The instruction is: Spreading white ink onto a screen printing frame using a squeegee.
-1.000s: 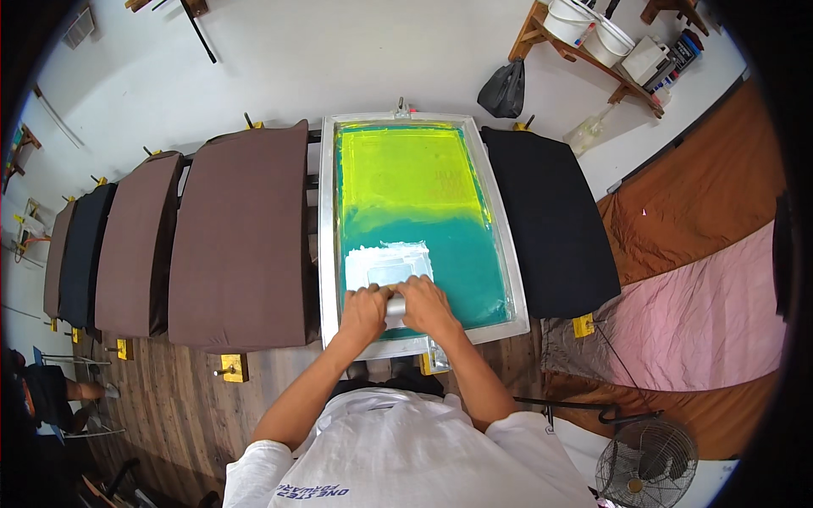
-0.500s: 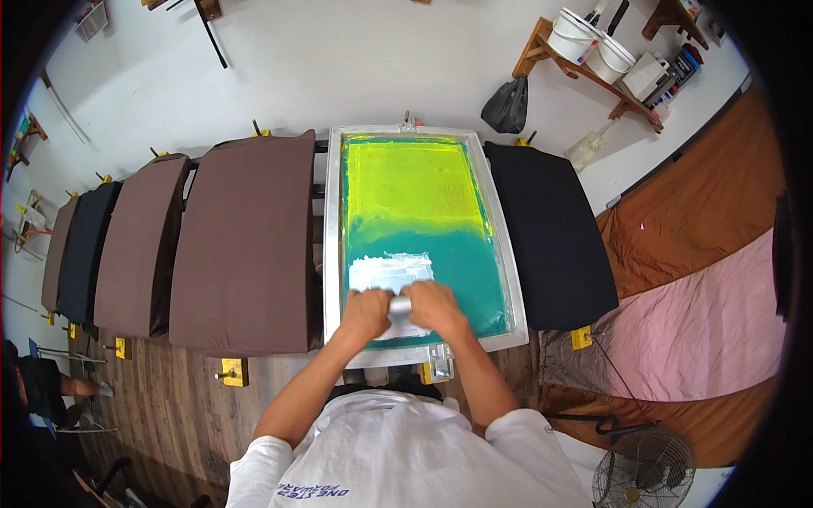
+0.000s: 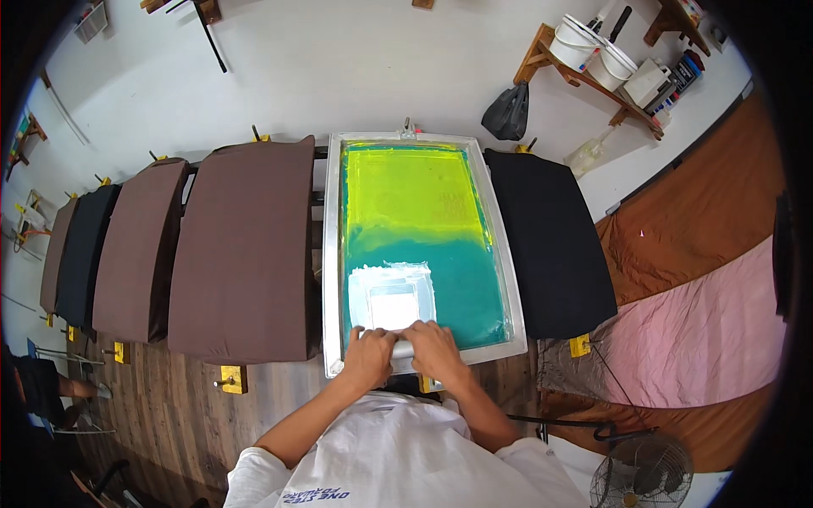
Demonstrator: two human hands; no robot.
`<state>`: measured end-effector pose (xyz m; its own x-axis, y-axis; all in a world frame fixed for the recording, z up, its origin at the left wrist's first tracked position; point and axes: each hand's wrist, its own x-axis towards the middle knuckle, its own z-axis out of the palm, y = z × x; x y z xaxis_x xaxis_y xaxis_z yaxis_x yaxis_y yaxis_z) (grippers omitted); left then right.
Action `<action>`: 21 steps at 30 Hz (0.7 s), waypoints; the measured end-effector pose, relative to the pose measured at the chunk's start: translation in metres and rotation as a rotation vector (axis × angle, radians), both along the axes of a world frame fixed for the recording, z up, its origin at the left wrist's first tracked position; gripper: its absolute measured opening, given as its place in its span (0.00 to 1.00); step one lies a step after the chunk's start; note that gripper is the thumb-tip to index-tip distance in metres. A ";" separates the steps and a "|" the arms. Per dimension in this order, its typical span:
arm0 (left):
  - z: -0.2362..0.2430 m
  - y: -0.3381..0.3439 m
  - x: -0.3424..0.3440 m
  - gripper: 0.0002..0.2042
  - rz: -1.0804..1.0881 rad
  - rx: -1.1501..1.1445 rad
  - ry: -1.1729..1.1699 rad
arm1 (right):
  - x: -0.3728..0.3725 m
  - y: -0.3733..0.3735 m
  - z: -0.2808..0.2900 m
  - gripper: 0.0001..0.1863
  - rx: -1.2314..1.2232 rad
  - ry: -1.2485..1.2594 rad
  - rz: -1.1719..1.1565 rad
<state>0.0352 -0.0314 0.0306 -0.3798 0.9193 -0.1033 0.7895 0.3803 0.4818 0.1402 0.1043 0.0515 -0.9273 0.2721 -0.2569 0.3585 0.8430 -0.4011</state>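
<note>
Currently, the left hand [image 3: 370, 354] and the right hand [image 3: 430, 349] sit side by side, close together, at the near end of the screen [image 3: 511, 288]. Both are clamped on the squeegee [image 3: 401, 349], with the fingers curled over its far edge. The squeegee is a silver bar, visible mainly in the gap between the hands; the hands cover much of the rest. It lies crosswise near the lower border of the screen, left of centre.

The screen has a pale metal frame. Its far section is a yellow-green area [image 3: 406, 186]; its near section is a teal area [image 3: 461, 288], with a blurred boundary between the two. A white patch [image 3: 364, 292] occupies the near left part of the teal area, directly beyond the hands. The patch has a ragged far edge and encloses a brighter square [image 3: 394, 305].

Left of the screen stands a wide brown board [image 3: 241, 254], followed by a second brown board [image 3: 140, 245] and a dark board [image 3: 87, 245]. A black board [image 3: 555, 245] stands immediately to the right. A yellow block [image 3: 235, 378] is located at the near end of the wide brown board.

At upper right, two white buckets [image 3: 576, 42] rest on a wooden shelf [image 3: 532, 55]; a black bag [image 3: 506, 112] hangs beneath its left end. A fan [image 3: 641, 478] stands at lower right.
</note>
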 end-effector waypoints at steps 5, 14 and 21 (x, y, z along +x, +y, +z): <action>-0.007 0.046 -0.062 0.14 0.059 -0.010 0.114 | -0.071 0.049 0.004 0.19 0.132 -0.030 0.038; -0.024 0.093 -0.117 0.14 0.011 -0.159 0.005 | -0.124 0.077 -0.003 0.18 0.089 -0.196 -0.045; -0.022 0.078 -0.095 0.10 0.065 -0.041 0.061 | -0.106 0.068 -0.012 0.19 0.079 -0.173 -0.057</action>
